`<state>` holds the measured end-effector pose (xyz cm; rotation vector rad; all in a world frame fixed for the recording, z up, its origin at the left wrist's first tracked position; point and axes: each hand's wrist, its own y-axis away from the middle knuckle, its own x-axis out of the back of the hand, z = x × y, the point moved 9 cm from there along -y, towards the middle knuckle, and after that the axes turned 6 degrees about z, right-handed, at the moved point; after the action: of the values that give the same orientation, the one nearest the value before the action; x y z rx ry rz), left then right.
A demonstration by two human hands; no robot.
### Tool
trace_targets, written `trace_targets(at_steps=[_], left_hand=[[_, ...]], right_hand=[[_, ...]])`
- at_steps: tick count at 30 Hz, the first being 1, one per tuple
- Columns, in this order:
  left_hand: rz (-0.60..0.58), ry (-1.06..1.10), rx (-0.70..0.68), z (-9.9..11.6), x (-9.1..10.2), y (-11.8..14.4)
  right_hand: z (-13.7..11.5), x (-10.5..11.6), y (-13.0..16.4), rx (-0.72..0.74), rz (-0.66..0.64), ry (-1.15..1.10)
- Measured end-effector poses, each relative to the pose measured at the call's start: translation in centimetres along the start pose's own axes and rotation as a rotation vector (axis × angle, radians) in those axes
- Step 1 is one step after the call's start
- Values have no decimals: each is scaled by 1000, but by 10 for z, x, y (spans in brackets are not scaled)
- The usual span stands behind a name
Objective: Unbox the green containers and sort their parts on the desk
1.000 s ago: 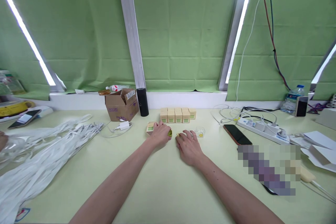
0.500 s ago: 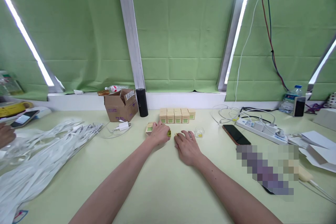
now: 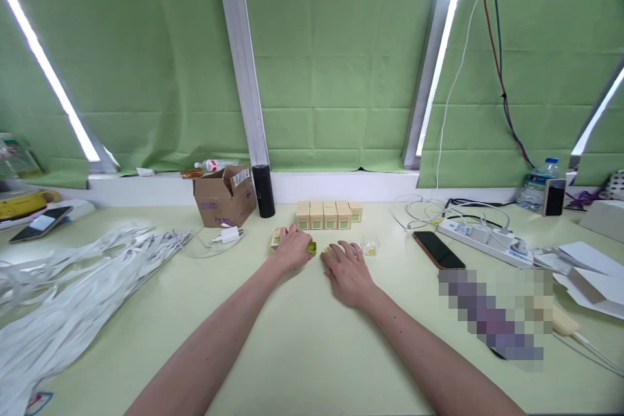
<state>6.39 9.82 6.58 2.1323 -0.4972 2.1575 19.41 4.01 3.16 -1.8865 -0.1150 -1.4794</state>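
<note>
The left hand (image 3: 293, 248) bends over a small beige cardboard box with a green label (image 3: 275, 238), hiding much of it, and a small olive-green object (image 3: 312, 248) shows at its fingertips; whether the fingers grip either one cannot be told. The right hand (image 3: 346, 268) lies palm down on the pale yellow-green tabletop (image 3: 302, 351), its fingers bent and slightly spread; whether they hold anything is hidden. Just beside it sits a small clear plastic container with a yellow spot inside (image 3: 370, 246). Beyond both hands, a close-packed group of beige cardboard boxes (image 3: 324, 214) bounds the workspace. Farther back on the left stand an open brown cardboard carton (image 3: 219, 203) and an upright black cylinder (image 3: 264, 190), with a white charger plug and cable (image 3: 228, 234) in front of the carton. Long white ribbon-like strips (image 3: 88, 299) cover the left side. To the right lie a black-screened phone with an orange-brown edge (image 3: 439, 250) and a white power strip (image 3: 487, 246) crowded with plugs.
</note>
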Motion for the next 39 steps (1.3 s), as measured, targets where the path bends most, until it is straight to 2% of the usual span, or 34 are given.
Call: trace_targets(at_steps=[6, 10, 12, 17, 20, 23, 26, 29, 31, 32, 36, 39], left_hand=[[18, -18, 0, -2, 2, 0], [68, -30, 6, 0, 11, 6], [118, -31, 4, 4, 20, 12], [304, 24, -78, 21, 42, 42], [324, 115, -168, 36, 40, 63], [257, 160, -167, 47, 25, 77], [146, 132, -118, 52, 7, 82], [79, 130, -132, 57, -4, 82], [72, 153, -128, 55, -6, 80], [74, 167, -119, 53, -6, 79], [90, 198, -67, 43, -5, 78], [101, 201, -34, 38, -4, 76]], right_hand=[[1, 0, 0, -11, 32, 7], [6, 17, -2, -18, 173, -72], [22, 32, -3, -87, 298, -137], [85, 68, 10, -377, 630, -225], [112, 76, 17, -513, 718, -285], [129, 77, 17, -608, 746, -343], [140, 74, 7, -639, 704, -344], [146, 64, -15, -588, 535, -220], [146, 52, -34, -509, 355, -62], [147, 48, -41, -479, 305, -24], [153, 34, -65, -405, 181, 58], [163, 26, -80, -401, 85, 111]])
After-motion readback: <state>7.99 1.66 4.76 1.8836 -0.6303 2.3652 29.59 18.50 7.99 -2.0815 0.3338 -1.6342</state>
